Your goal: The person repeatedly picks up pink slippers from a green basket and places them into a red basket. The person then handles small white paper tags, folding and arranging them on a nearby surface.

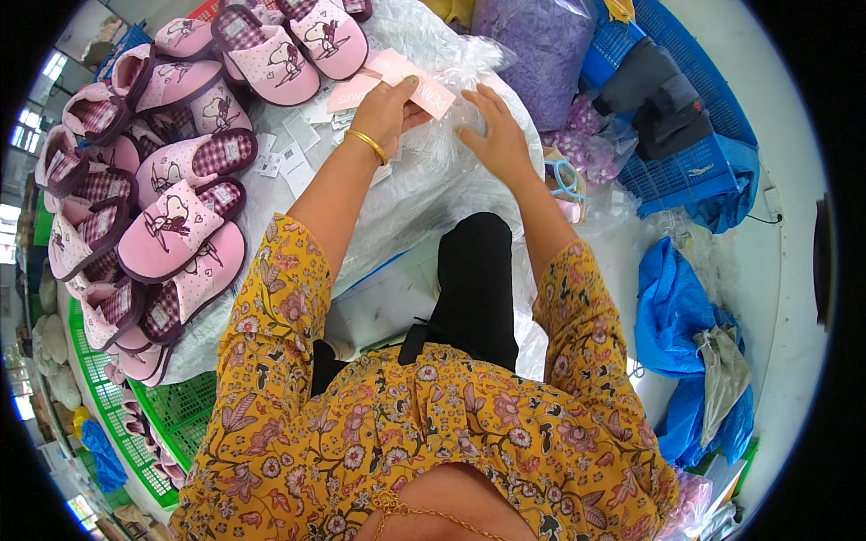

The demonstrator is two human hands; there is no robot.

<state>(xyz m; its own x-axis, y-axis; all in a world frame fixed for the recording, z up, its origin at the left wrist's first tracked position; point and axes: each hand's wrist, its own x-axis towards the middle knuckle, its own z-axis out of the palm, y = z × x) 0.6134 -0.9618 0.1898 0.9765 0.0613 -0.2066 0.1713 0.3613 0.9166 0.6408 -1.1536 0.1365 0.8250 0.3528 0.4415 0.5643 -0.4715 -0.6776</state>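
Note:
Between the thumb and fingers of my left hand is a pale pink printed card, held over the plastic-covered table. More pink cards lie just behind that hand. My right hand hovers a little to the right, fingers apart, above crumpled clear plastic; nothing shows in it. White paper tags are scattered left of my left wrist. A big pile of pink slippers with dark checked linings and a printed cartoon figure fills the table's left side.
A blue plastic basket with dark cloth stands at the right, near a bag of purple stuff. Blue-handled scissors sit in a small box by the table's right edge. Green crates stand lower left; blue sacks lie at right.

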